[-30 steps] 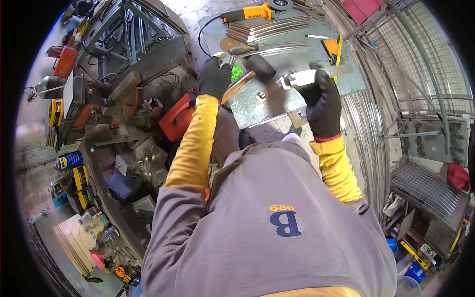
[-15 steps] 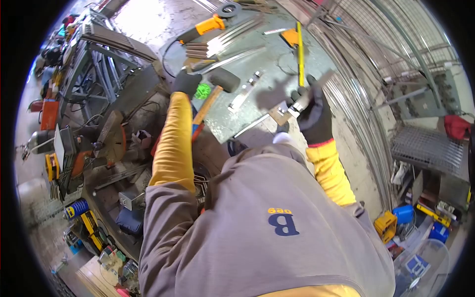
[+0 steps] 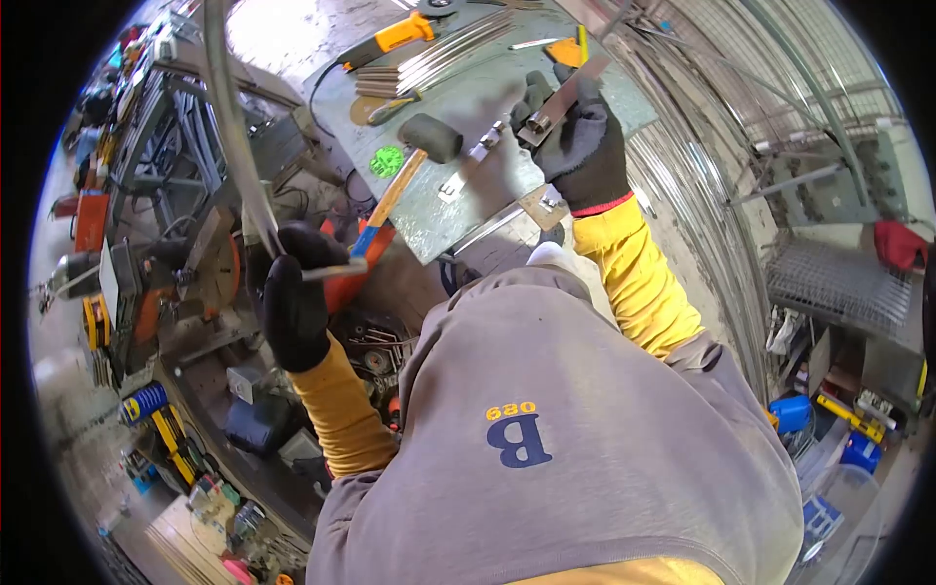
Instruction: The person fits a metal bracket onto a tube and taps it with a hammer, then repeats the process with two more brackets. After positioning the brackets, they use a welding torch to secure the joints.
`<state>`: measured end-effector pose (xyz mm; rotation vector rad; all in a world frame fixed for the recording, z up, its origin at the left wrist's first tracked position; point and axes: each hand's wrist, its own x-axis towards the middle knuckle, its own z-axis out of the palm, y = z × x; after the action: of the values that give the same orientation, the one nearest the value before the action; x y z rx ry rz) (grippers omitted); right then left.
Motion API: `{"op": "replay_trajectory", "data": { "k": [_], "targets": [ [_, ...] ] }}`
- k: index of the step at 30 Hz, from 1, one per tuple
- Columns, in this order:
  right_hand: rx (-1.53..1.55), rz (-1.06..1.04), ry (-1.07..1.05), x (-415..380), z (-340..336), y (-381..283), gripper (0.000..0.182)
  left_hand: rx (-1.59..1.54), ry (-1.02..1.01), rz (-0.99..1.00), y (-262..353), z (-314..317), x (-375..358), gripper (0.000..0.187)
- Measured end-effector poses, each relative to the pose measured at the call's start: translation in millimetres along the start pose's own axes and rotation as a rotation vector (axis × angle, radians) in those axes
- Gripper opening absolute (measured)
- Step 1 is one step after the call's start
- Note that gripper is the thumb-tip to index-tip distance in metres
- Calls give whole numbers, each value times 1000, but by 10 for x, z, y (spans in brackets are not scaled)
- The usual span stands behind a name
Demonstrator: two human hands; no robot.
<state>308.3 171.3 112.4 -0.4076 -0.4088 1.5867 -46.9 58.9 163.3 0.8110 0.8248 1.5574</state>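
My gloved left hand is closed around a long metal bar, which rises past the upper edge of the view; a short piece juts sideways by the fingers. My gloved right hand grips a flat metal strip with a small cylindrical piece at its near end. Close to that hand lies a small brownish plate with a metal fitting on it. Between the hands, a metal strip with small fittings rests on the worktable. A black-headed mallet lies left of it.
A yellow angle grinder and a bundle of metal bars lie at the table's far side. A green tangled bundle is near the mallet. Long metal profiles run along the floor on the right. A metal frame stands left.
My left hand has left the table, moved toward me and left, and now holds the long bar upright. My right hand has shifted up and left with the flat strip.
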Motion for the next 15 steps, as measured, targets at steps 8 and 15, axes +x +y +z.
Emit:
{"op": "replay_trajectory", "data": {
  "k": [8,15],
  "targets": [
    [-82,5,-21,151,626,53,65,297,21,-1,-199,351,-691,19],
    [-345,-52,-87,209,971,22,64,815,-53,-197,-599,358,-925,37]
  ]
}}
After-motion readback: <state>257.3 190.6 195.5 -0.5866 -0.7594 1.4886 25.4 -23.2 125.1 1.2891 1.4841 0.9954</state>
